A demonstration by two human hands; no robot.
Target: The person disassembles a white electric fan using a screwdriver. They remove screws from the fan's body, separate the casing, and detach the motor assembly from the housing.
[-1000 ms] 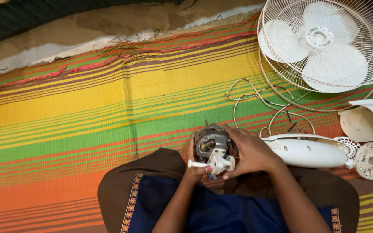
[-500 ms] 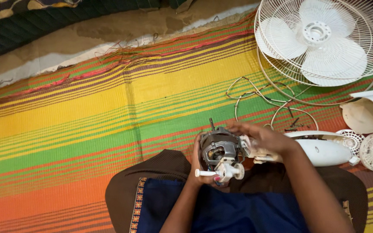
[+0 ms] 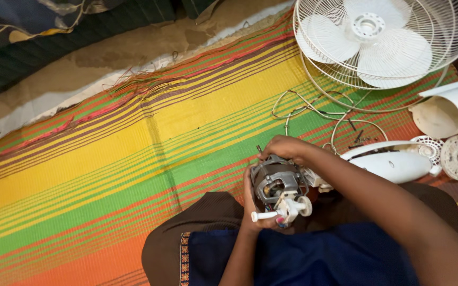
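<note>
So the left hand [image 3: 255, 209] cups the fan motor [image 3: 278, 182] from underneath, fingers wrapped around its lower end by the white gear piece [image 3: 287, 207], holding it just above the lap. The right hand [image 3: 284, 148] sits curled over the motor's top edge, fingertips closed on it. Further right, the white fan housing [image 3: 393, 163] lies on the striped mat [image 3: 107, 169], fan guard [image 3: 385, 39] above. Compared with half a second back, the motor looks tilted a bit more upright and the right hand has slid onto its top.

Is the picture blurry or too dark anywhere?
In the head view, the fan motor and striped mat look sharp and evenly lit; the top left corner is dim; the right hand casts only a soft shadow; the white fan blades are bright without glare.
</note>
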